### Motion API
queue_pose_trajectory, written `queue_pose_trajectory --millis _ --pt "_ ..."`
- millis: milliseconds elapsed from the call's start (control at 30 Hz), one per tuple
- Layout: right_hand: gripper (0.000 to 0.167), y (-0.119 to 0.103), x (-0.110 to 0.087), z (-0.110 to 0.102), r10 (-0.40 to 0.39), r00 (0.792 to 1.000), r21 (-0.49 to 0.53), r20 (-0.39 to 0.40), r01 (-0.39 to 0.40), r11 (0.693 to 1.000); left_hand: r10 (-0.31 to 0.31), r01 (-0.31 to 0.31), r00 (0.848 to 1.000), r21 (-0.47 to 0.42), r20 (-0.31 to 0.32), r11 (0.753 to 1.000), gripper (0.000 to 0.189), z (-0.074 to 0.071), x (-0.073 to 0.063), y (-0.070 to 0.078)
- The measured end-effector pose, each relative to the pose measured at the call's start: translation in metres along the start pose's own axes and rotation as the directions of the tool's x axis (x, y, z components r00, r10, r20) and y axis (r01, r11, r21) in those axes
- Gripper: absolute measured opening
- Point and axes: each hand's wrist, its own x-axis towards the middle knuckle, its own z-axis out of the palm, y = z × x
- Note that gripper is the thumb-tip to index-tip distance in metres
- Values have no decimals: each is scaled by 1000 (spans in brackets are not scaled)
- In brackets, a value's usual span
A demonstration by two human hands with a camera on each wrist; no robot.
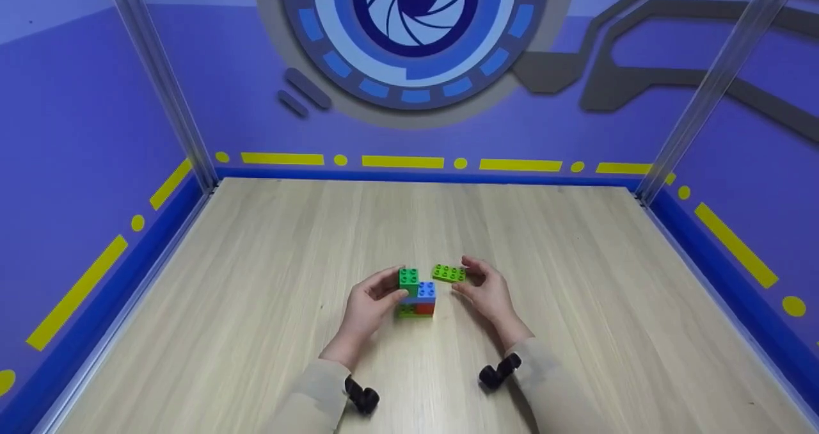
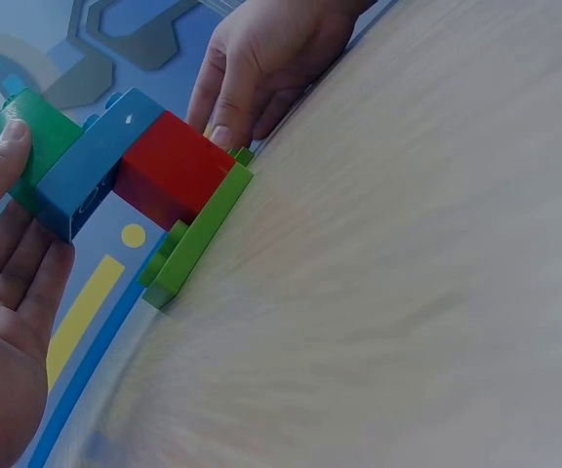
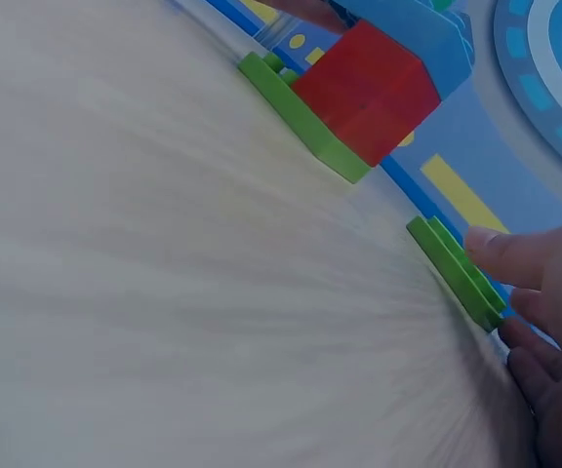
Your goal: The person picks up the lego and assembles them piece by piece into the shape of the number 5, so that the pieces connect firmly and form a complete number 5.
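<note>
A stack of toy building blocks stands on the table: a lime plate (image 2: pixel 198 239) at the bottom, a red block (image 3: pixel 369 93), a blue block (image 1: pixel 427 289) across it, and a green block (image 1: pixel 408 281) on top at the left. My left hand (image 1: pixel 371 304) grips the green block, thumb on its near face and fingers behind. To the right of the stack, apart from it, a loose lime plate (image 1: pixel 449 273) lies flat with studs up. Around its right end is my right hand (image 1: pixel 489 293), thumb and fingers spread; in the right wrist view the thumb appears just off the plate.
The wooden table (image 1: pixel 288 242) extends around the blocks on every side. Blue and purple panels (image 1: pixel 409 143) with yellow marks enclose its back and sides, with metal posts at the rear corners. A small black wrist device (image 1: pixel 499 373) shows at each sleeve.
</note>
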Motion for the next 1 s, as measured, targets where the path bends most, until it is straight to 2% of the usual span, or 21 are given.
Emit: queue_pose_trajectory --millis 300,633,833,1000 --pt "56 0 7 0 10 1000 -137 27 -6 991 11 -11 1000 -2 2 1000 51 1 0 -1" --pt "42 0 6 0 10 998 -230 55 2 973 9 -9 1000 10 0 1000 50 0 0 -2" --pt "36 -1 6 -1 -45 998 -187 49 53 981 17 -17 1000 8 -3 1000 50 0 2 -2" --pt "38 -4 4 0 -52 998 -114 27 55 992 7 -7 1000 4 -3 1000 51 0 2 -1"
